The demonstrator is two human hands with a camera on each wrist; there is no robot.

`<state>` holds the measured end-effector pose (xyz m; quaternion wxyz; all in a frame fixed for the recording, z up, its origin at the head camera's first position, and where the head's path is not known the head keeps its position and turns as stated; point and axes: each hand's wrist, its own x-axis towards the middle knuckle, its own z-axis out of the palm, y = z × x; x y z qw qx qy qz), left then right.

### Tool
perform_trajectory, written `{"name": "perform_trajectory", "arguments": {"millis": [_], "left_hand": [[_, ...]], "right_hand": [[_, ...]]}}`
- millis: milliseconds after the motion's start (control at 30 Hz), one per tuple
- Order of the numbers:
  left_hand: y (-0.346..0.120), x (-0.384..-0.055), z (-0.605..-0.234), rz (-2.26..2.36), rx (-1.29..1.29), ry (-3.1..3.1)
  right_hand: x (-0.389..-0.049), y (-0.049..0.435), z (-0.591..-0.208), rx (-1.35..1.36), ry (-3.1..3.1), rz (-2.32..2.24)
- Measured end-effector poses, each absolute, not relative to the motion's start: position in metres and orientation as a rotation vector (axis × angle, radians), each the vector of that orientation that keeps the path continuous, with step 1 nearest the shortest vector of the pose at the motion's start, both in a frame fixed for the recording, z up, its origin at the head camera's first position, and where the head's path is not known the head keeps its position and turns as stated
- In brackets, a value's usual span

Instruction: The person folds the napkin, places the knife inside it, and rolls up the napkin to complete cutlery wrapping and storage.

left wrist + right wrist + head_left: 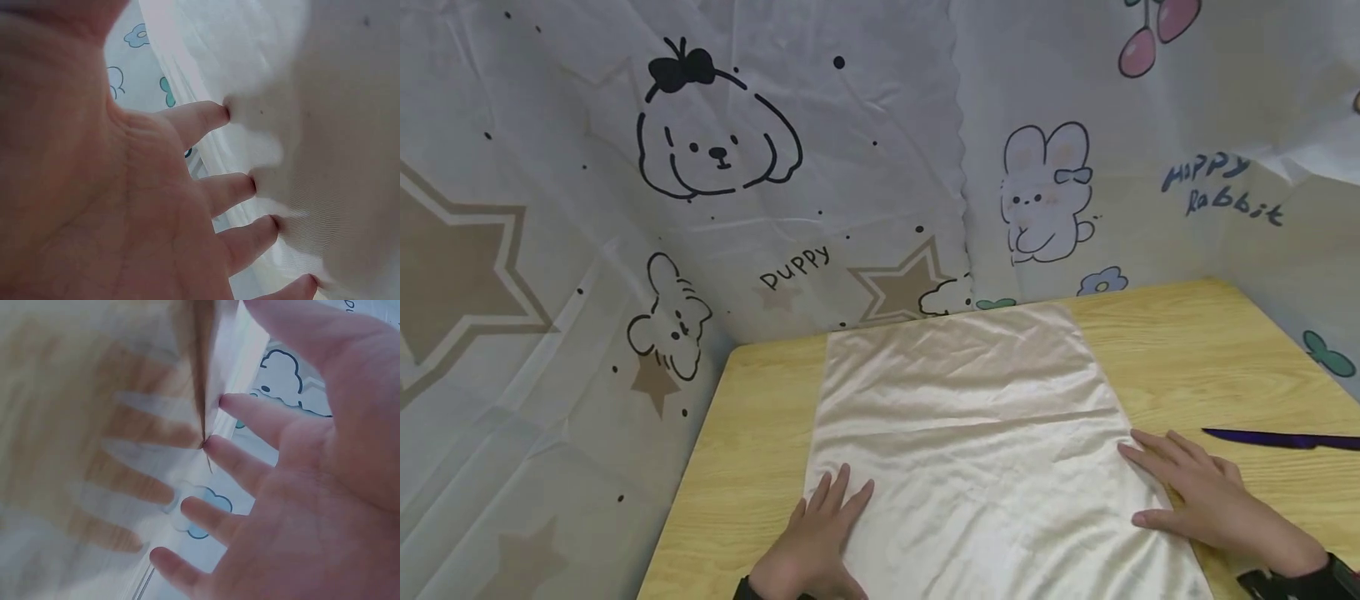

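A cream, satiny cloth (970, 467) lies spread over the wooden table, with soft wrinkles across it. Near its left edge, my left hand (820, 533) rests with fingers spread and fingertips touching the fabric; the left wrist view shows the same fingertips on the pale cloth (350, 156). Over at the right edge, my right hand (1202, 492) lies with extended fingers, partly on the cloth and partly above the wood. In the right wrist view some fingertips of the right hand (294, 481) meet the cloth's edge (203, 375). Neither hand grips anything.
A dark purple knife (1277, 438) lies on the table (760, 408) to the right of my right hand, its handle running out of view. Printed curtains (880, 167) with cartoon animals and stars enclose the back and sides of the table.
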<state>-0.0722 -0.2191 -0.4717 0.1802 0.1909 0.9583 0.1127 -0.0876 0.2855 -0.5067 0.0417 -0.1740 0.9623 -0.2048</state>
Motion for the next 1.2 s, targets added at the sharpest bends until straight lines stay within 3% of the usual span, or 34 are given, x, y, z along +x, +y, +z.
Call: {"name": "perform_trajectory", "arguments": {"millis": [300,467,633,833,1000,1200], "left_hand": [[-0.221,-0.078,-0.47,0.417,0.515,2.702],[-0.238,-0.102,-0.46,0.503,0.424,2.842],[-0.278,-0.156,-0.463,0.915,0.172,2.864],[-0.317,-0.213,-0.488,1.498,0.043,2.663],[-0.328,-0.228,-0.506,1.748,-0.105,2.532],[-0.338,-0.232,-0.513,1.865,-0.23,2.392]], "right_hand": [[-0.09,0.287,-0.508,-0.506,2.919,-0.634],[-0.087,0.268,-0.496,-0.585,3.005,-0.645],[-0.084,0.214,-0.478,-0.867,3.123,-0.636],[-0.076,0.132,-0.474,-1.342,3.011,-0.685],[-0.064,0.065,-0.483,-1.704,2.832,-0.577],[-0.052,0.005,-0.491,-1.854,2.636,-0.392]]}}
